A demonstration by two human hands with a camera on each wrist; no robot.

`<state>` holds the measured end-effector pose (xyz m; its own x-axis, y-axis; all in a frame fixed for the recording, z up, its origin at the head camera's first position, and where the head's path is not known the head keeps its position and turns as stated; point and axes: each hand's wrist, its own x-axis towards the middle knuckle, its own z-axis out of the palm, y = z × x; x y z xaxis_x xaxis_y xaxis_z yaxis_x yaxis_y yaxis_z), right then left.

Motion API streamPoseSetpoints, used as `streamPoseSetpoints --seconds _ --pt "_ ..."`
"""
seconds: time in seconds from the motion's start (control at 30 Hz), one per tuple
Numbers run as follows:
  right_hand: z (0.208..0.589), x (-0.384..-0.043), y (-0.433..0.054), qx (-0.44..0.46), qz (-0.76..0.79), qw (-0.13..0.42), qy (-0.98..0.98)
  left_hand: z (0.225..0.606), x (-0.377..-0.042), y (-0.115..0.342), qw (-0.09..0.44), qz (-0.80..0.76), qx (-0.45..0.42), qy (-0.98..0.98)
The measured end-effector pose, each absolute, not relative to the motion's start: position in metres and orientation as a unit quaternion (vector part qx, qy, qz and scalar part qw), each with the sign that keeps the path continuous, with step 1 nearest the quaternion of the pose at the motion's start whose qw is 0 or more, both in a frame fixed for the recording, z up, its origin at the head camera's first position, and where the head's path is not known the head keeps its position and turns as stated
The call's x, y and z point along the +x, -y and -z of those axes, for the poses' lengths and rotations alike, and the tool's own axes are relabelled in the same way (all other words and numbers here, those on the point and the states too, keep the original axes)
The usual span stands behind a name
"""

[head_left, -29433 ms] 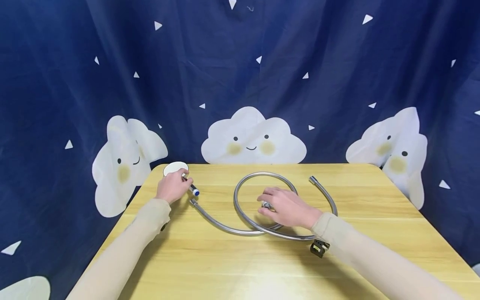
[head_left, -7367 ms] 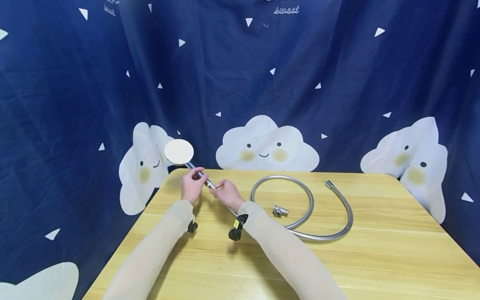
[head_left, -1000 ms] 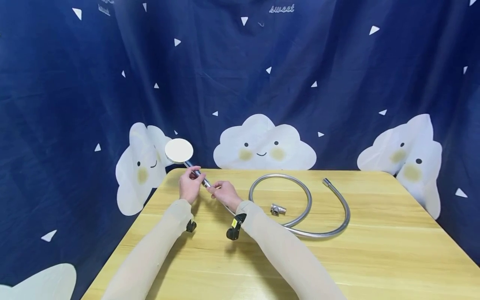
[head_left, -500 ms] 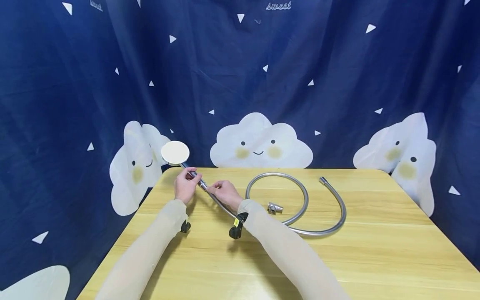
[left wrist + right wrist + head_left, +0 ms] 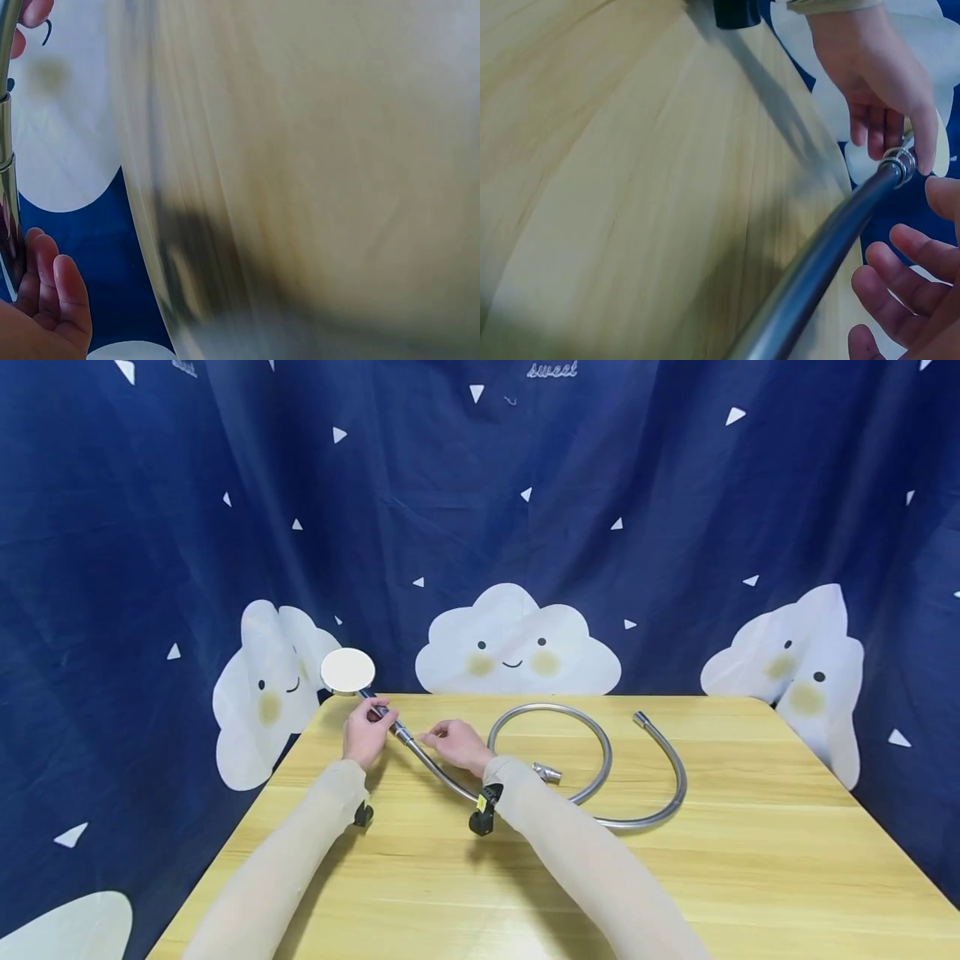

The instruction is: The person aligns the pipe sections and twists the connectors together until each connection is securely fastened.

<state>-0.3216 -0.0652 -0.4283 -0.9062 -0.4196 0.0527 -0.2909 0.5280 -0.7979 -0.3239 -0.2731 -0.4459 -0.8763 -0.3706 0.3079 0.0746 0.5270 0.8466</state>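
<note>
My left hand (image 5: pixel 367 731) grips the handle of a shower head (image 5: pixel 348 671), whose round white face is tilted up at the table's far left corner. A silver shower hose (image 5: pixel 438 770) runs out of the handle's lower end; its metal collar sits right at the handle in the right wrist view. Just right of that joint is my right hand (image 5: pixel 457 745), its fingers loosely bent and apart from the hose. In the right wrist view its fingertips (image 5: pixel 881 259) hold nothing. The left wrist view shows the handle (image 5: pixel 9 217) against my left fingers (image 5: pixel 71 289).
The hose loops across the wooden table (image 5: pixel 750 852), its free end (image 5: pixel 641 718) lying toward the back right. Inside the loop lies a small chrome pipe fitting (image 5: pixel 550 773), partly behind my right sleeve. A blue curtain (image 5: pixel 480 510) with clouds hangs behind the table.
Earlier the shower head lay apart from the hose, with my right hand at the fitting. Later my right fingers pinched the hose at the handle; now they have let go, and the shower head sinks slightly.
</note>
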Motion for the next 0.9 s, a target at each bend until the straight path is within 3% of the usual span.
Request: streamPoseSetpoints --seconds 0.9 --pt "0.428 -0.327 0.026 -0.212 0.401 0.047 -0.890 0.454 -0.322 0.285 0.144 0.443 0.107 0.878"
